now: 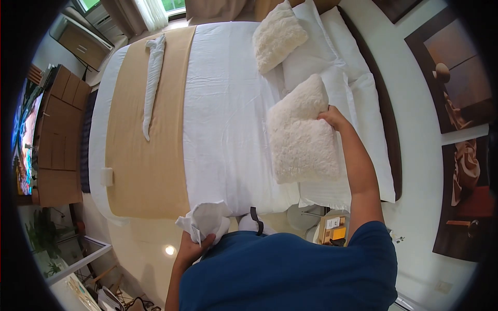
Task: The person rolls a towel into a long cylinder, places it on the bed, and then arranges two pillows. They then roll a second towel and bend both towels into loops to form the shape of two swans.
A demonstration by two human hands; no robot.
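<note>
White crumpled cloth (205, 220), one, clenched in left hand (191, 250) grip at near bed (223, 114) edge. Right hand (334, 118) grip pinches top edge of near fluffy cushion (301, 135); fluffy cushions: two, second (277, 35) farther along headboard. Rolled towel (152, 78): one, on tan runner (148, 129). Bed centre open.

No legible text in view.
The small cards (334, 224) on the bedside table (332, 230) and the bright screen (23, 140) bear markings too small or blurred to read.
</note>
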